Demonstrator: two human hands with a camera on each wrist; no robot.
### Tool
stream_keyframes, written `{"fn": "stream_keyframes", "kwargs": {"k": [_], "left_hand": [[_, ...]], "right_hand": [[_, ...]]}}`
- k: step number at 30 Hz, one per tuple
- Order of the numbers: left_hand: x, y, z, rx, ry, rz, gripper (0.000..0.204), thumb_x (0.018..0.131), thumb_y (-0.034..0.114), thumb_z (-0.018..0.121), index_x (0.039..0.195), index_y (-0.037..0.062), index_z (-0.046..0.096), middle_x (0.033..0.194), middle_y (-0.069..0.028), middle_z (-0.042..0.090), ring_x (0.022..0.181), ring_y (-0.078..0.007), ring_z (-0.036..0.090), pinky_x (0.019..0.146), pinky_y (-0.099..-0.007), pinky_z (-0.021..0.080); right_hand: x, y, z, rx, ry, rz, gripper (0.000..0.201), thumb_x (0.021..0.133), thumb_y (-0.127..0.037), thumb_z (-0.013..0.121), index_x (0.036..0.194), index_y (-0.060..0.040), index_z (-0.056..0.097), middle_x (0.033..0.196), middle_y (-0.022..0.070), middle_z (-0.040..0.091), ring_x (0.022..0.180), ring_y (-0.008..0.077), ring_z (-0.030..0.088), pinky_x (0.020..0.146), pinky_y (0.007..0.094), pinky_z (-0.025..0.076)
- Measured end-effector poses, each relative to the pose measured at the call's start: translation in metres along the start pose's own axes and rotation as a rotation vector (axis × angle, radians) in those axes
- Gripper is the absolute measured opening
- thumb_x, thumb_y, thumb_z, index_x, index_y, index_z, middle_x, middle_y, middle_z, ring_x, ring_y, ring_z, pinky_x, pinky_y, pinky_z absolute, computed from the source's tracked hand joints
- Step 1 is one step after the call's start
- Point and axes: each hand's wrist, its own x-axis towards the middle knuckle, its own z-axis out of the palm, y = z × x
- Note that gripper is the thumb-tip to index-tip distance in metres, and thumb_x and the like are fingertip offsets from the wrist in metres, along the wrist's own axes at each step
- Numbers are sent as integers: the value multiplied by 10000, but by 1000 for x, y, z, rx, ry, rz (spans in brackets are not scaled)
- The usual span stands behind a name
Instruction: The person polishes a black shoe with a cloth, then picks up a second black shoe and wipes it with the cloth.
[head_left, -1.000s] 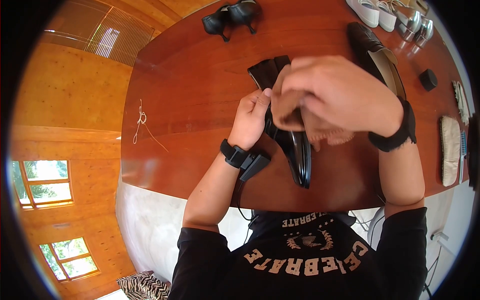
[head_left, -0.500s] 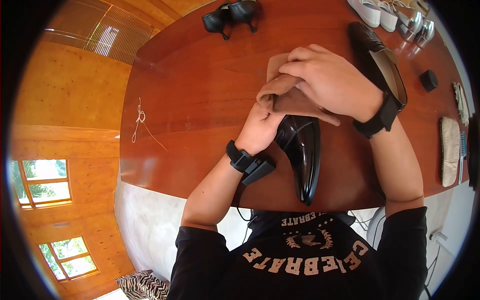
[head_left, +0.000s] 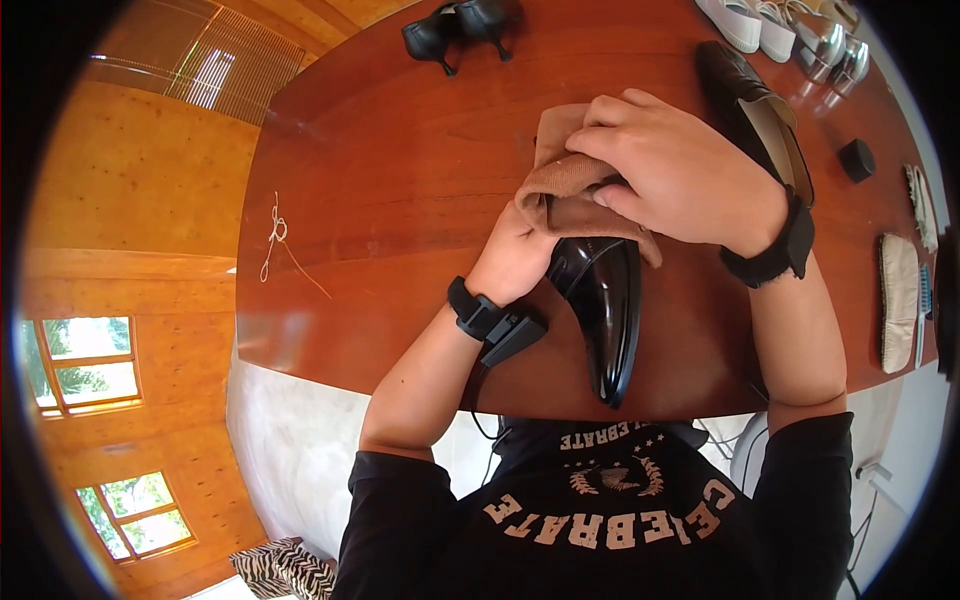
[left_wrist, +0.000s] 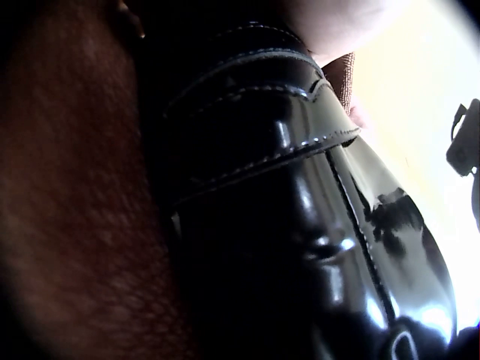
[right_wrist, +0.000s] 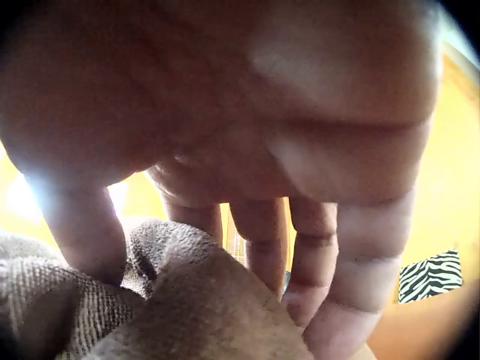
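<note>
A glossy black dress shoe (head_left: 608, 320) points its toe toward the person at the front of the table. My left hand (head_left: 512, 262) grips it near the opening, and the brown cloth covers those fingers in the head view. Stitched bands across the shoe (left_wrist: 300, 172) fill the left wrist view, beside the palm. My right hand (head_left: 685, 175) pinches the folded brown cloth (head_left: 570, 185) between thumb and fingers over the rear of the shoe, hiding that part. Close up, the ribbed weave of the cloth (right_wrist: 202, 300) lies under the right fingers.
A dark slip-on shoe (head_left: 735, 85) lies beyond the right hand, with a small black jar (head_left: 857, 160) farther right. Black heels (head_left: 487, 25), white sneakers (head_left: 738, 28) and silver shoes (head_left: 822, 45) stand at the back. A beige pad (head_left: 900, 300) and thin string (head_left: 278, 235) lie near opposite edges.
The shoe's toe has come nearer the person and more of its front shows. The cloth has shifted left over my left hand, hiding its thumb. Since half a second ago, little has moved.
</note>
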Motion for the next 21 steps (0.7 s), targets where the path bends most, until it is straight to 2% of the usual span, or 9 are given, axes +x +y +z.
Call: {"fn": "stream_keyframes", "kwargs": {"k": [4,7,10,13,15,16,18,19,21], "left_hand": [[0,2,3,-7,21,0,315,1036,170,567,1293,-7,616,1199,-62,679,1116,-150,609,980,-324,497],[2,-1,0,-8,9,-15,318,1049,219,556,1243,-16,647,1122,-56,703,1055,-144,624,942,-316,508],[3,-6,-1,-31,-20,-20,336,1065,265,545,1181,-24,671,1026,-34,712,976,-119,622,883,-298,517],[4,-1,0,15,-37,-68,355,1080,290,530,1086,-29,686,924,-9,700,885,-83,599,809,-276,516],[3,4,-1,34,-43,-128,380,1089,309,521,1022,-27,686,865,4,680,827,-64,576,756,-264,509],[3,2,-1,28,-27,-89,386,1090,312,519,994,-24,684,842,8,670,800,-60,565,736,-261,502],[3,-4,1,13,6,-13,403,1093,317,516,938,-17,680,796,16,650,748,-52,542,697,-256,488],[2,-3,3,31,13,-30,412,1092,329,519,927,-15,677,778,22,634,730,-53,528,680,-257,478],[2,3,4,64,28,-62,431,1089,353,526,907,-10,671,743,34,601,695,-56,500,646,-260,459]], "right_hand": [[0,-4,2,30,83,-67,255,768,-46,714,1008,5,643,1105,162,623,1027,384,591,909,455,489],[1,-7,4,79,74,6,216,753,-23,690,955,13,623,1072,176,637,947,409,615,842,473,501],[-1,-6,-3,144,4,-23,222,726,-21,675,935,20,612,1000,198,648,874,430,619,783,490,496],[-2,-10,-21,121,-127,-9,152,741,-48,657,874,23,670,898,214,683,925,408,666,814,474,531],[-3,-7,-27,148,-136,-62,131,729,-51,651,837,22,648,841,215,669,898,408,665,796,476,526],[-4,-4,-30,161,-140,-89,122,723,-53,648,818,22,637,812,215,662,885,407,664,787,477,523],[-8,-1,-39,142,-52,-94,122,725,-59,643,813,23,626,781,211,651,857,409,659,778,481,517],[-10,1,-42,131,-10,-97,123,726,-63,641,811,23,620,766,209,646,844,410,656,773,483,513],[-12,5,-46,276,41,63,193,734,-40,636,916,23,615,801,182,606,806,372,618,759,434,495]]}}
